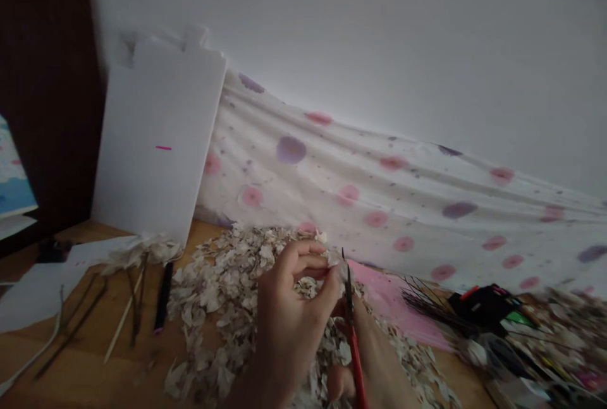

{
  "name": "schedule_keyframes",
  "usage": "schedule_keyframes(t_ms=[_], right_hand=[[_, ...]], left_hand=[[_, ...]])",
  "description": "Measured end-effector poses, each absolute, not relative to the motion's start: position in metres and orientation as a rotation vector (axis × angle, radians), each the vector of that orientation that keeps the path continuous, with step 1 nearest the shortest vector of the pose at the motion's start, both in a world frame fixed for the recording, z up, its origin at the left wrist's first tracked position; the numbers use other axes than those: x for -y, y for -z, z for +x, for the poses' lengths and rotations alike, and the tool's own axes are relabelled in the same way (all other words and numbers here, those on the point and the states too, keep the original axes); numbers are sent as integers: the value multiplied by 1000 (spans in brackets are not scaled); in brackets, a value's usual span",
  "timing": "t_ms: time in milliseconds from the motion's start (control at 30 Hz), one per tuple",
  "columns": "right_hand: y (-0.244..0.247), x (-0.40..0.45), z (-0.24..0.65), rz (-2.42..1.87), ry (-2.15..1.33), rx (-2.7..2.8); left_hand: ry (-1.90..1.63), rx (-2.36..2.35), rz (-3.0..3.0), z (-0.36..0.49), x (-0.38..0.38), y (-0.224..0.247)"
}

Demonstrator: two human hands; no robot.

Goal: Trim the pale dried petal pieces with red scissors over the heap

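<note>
My left hand [296,308] is raised over a heap of pale dried petals [222,282], with thumb and fingers pinched around a small whitish petal [334,257]. Right beside it, my right hand [374,352] grips a pair of scissors [355,358] with red handles. The dark blades point up and away from me, close to the left fingertips, and look slightly parted. Part of the right hand's fingers is hidden behind the scissors and the left hand.
A black marker [164,298], thin sticks [124,314] and a petal bunch [145,251] lie left. Behind stand a white board [159,143] and a dotted cloth [322,169]. On the right are a pink sheet [403,311], dark twigs [429,305] and a black pouch [486,308].
</note>
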State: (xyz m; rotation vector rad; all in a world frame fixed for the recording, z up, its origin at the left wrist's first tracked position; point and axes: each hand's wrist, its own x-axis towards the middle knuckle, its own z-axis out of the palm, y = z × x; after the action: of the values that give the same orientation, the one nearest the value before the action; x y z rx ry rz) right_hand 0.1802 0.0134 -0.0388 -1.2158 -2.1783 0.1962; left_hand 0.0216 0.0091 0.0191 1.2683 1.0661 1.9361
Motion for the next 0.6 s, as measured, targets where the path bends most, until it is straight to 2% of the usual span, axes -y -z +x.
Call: schedule_keyframes(t_ms=[400,600], right_hand=[[7,8,173,-1094,-315,2067],[10,1,175,-1066,-336,2062]], left_hand=[[-1812,-940,1222,25,-11,-22],[-1741,-878,1159,22,-13,-23]])
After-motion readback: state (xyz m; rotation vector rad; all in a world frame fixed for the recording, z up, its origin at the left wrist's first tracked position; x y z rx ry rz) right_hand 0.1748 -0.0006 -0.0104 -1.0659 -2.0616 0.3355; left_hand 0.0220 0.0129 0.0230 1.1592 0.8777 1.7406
